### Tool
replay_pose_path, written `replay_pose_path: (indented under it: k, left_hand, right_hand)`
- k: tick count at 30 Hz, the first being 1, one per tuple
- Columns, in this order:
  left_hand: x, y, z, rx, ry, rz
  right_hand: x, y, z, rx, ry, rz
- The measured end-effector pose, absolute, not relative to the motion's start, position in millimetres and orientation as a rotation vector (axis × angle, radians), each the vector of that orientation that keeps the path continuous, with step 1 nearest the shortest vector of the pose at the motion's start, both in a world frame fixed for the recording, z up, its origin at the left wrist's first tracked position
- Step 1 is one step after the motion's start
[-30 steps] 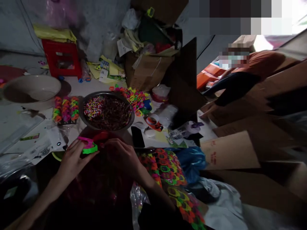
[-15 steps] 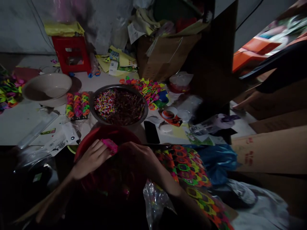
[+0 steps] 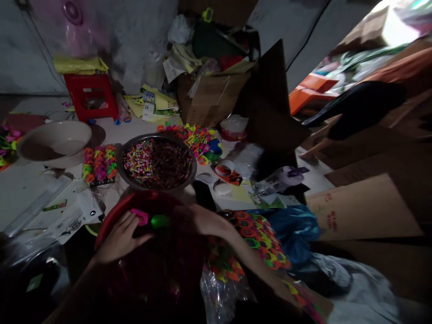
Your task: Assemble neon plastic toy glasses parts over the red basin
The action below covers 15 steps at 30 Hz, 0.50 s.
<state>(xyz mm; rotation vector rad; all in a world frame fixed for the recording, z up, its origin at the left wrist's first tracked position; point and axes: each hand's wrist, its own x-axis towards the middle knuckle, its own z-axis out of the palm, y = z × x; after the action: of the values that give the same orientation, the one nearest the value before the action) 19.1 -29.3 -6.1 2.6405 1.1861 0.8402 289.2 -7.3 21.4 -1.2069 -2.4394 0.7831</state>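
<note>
My left hand (image 3: 122, 237) reaches into a red basin (image 3: 111, 216) in front of me and is closed on a small pink plastic piece (image 3: 140, 217). My right hand (image 3: 199, 219) lies over the basin's right side, its fingers dim and turned away, beside a green piece (image 3: 159, 220). Just beyond the basin stands a metal bowl (image 3: 157, 161) full of small multicoloured bits.
A beige bowl (image 3: 56, 143) sits at far left, a stack of coloured rings (image 3: 99, 164) beside the metal bowl. Neon toy glasses in plastic (image 3: 259, 234) lie at right. A red stool (image 3: 91, 96), cardboard boxes (image 3: 209, 96) and another person's arm (image 3: 354, 112) stand behind.
My left hand moved down into the red basin with the pink piece. A green piece now shows between the hands. The view shifted and tilted.
</note>
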Motion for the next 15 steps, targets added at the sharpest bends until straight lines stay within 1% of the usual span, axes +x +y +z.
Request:
replay_pose_path:
  k: [3, 4, 5, 7, 8, 10, 15]
  left_hand:
    - [9, -29, 0, 2.334, 1.296, 0.927]
    - [6, -28, 3, 2.277, 1.310, 0.918]
    - [4, -28, 4, 2.244, 1.320, 0.909]
    - [1, -29, 5, 2.224, 1.337, 0.907]
    - [1, -29, 4, 2.224, 1.345, 0.911]
    - [1, -30, 0, 2.232, 1.360, 0.921]
    - [6, -29, -1, 2.353, 1.298, 0.880]
  right_hand:
    - [327, 24, 44, -1.500, -2.074, 0.455]
    - [337, 35, 52, -1.610, -1.854, 0.253]
    - [346, 44, 60, -1.646, -1.682, 0.100]
    - [355, 58, 69, -1.631, -1.453, -0.042]
    - [354, 61, 70, -1.609, -1.408, -0.024]
    - [344, 60, 63, -1.561, -1.413, 0.165]
    - [286, 29, 13, -1.276, -1.559, 0.949]
